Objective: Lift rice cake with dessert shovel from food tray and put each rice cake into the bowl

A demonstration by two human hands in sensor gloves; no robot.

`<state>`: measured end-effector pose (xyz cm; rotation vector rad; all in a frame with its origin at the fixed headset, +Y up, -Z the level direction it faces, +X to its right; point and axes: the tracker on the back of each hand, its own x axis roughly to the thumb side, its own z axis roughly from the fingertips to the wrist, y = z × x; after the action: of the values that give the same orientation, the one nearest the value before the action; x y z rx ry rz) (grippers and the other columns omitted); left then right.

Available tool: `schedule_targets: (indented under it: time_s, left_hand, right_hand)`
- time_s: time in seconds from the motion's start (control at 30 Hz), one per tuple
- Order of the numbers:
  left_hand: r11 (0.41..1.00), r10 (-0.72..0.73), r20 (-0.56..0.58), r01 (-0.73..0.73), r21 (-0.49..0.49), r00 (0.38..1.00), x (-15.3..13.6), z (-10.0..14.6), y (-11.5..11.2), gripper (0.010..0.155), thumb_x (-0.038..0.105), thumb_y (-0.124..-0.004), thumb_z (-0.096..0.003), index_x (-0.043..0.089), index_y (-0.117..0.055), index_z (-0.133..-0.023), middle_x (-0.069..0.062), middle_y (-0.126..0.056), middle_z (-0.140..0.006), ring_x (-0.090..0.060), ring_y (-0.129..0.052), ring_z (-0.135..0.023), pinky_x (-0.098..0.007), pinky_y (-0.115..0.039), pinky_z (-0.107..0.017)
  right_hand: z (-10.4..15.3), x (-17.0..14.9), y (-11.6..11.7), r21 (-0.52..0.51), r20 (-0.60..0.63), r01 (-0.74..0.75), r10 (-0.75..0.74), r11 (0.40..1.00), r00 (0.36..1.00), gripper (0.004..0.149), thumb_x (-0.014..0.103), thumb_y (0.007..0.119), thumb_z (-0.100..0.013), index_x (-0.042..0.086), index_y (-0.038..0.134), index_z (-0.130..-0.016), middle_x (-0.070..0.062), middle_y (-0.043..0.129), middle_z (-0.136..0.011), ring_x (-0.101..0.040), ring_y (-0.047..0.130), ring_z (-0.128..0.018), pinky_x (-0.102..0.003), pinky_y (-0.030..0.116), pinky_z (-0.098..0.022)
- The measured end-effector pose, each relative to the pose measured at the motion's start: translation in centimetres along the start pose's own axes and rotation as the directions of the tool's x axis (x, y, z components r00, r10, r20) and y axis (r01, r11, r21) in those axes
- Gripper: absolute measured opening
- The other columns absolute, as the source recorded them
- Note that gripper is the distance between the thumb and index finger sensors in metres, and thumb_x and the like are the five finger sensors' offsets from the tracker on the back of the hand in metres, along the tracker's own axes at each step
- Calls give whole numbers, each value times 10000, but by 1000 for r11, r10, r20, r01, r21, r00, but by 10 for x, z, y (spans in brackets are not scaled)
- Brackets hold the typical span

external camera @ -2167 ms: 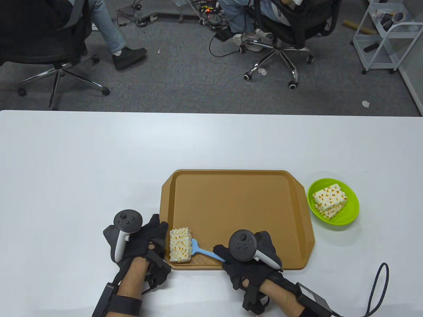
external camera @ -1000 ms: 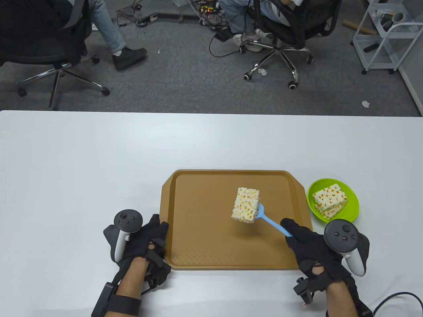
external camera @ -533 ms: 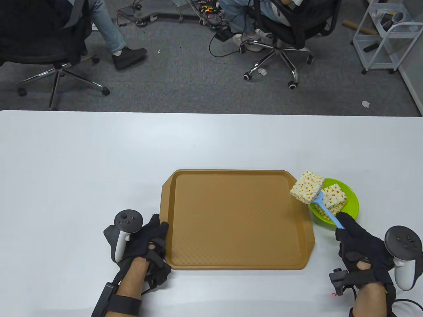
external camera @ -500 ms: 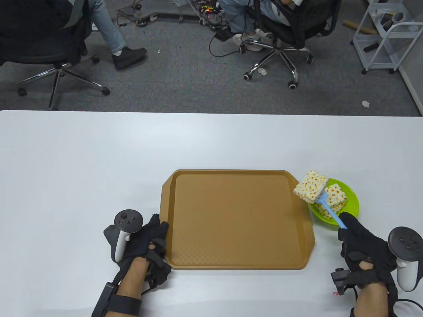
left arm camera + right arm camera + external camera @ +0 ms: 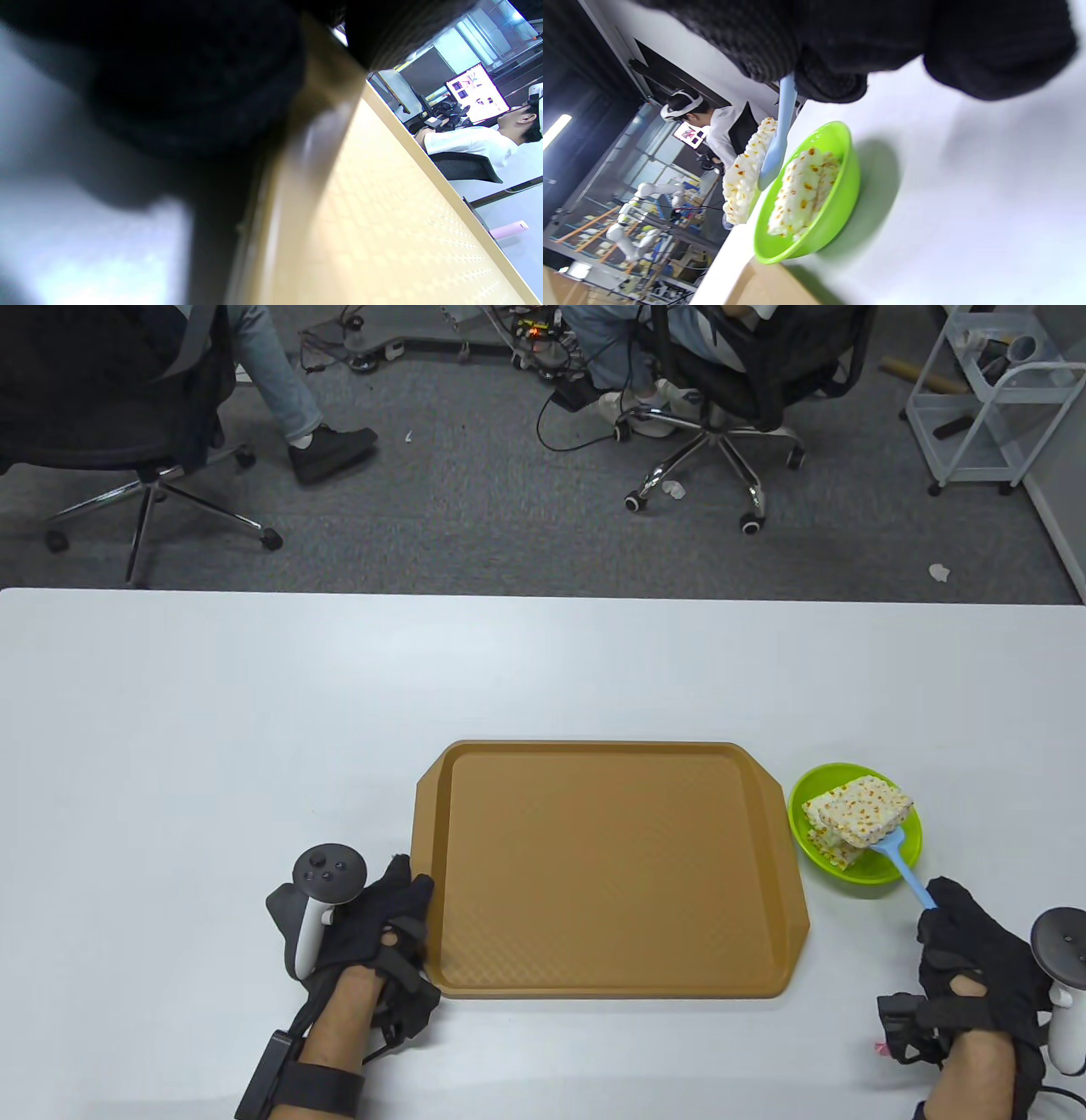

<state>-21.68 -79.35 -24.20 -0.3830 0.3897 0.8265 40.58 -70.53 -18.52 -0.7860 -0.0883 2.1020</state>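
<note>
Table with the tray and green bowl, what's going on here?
The right hand grips a blue shovel carrying a rice cake over the green bowl, above the cakes already in it. The left hand rests against the brown tray's left edge. No cakes are left on the tray.

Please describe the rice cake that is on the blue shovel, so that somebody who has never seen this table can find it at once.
Find the brown food tray on the white table; just right of it stands a green bowl. The rice cake is the top white block with orange specks over that bowl. Unlike the cakes stacked below, it rests on the blue dessert shovel held by the right hand.
</note>
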Motion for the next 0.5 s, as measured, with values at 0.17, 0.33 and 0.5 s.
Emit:
schedule_targets:
  time_s: [0.17, 0.33, 0.5]
  left_hand:
    - [1000, 0, 1, 0, -2, 1000, 0, 0, 0, 605, 489, -751, -477, 210, -622, -997, -39, -999, -492, -210, -1048, -146, -344, -893, -15]
    - [1000, 4, 1, -4, -4, 1000, 0, 0, 0, 604, 491, -753, -476, 213, -623, -996, -38, -999, -491, -210, -1048, -144, -343, -894, -15]
    - [1000, 6, 0, -6, -5, 1000, 0, 0, 0, 606, 492, -756, -475, 213, -623, -997, -40, -999, -492, -212, -1048, -145, -345, -894, -15]
  right_hand:
    - [2, 4, 2, -59, -4, -104, 103, 993, 995, 536, 274, 755, -379, 147, 746, -900, -95, 914, -609, -143, 911, -182, -441, 889, -253]
    - [12, 16, 6, -185, 10, -236, 242, 954, 970, 520, 278, 775, -370, 157, 782, -875, -91, 938, -587, -145, 922, -164, -443, 899, -234]
    - [18, 23, 5, -274, -4, -304, 315, 912, 949, 517, 282, 784, -369, 156, 788, -871, -90, 945, -580, -140, 923, -153, -437, 903, -220]
